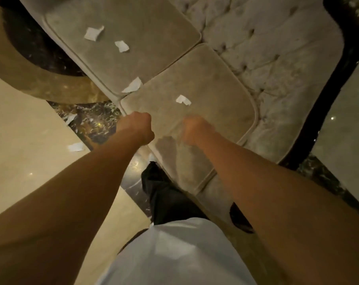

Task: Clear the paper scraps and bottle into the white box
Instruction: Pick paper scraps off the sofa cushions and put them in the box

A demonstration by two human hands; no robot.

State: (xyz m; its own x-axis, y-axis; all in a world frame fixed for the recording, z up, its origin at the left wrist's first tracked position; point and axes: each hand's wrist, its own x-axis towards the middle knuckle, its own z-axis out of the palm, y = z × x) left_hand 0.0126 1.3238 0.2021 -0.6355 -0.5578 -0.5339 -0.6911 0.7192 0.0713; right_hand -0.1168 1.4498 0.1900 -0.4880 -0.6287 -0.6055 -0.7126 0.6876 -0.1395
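Person's leaning over the sofa point(267, 64), both fists curled; left hand point(136, 127) and blurry right hand point(195, 130), can't tell what either grip's holding. Paper scraps point(182, 99) are lying across the cushions and floor point(20, 130); no bottle or box showing.

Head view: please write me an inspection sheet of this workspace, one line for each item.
Surface: beige sofa with two seat cushions and a tufted back; polished floor beside it.
Job's things: four paper scraps on the cushions; two more on the floor. Bottle and white box: nothing seen.
Clutter: nothing seen.
Grips: left hand closed in a fist at the cushion's front edge; right hand curled over the near cushion, blurred, contents unclear.
Cables: nothing seen.
Surroundings: dark marble strip in the floor; person's white shirt and dark trousers.
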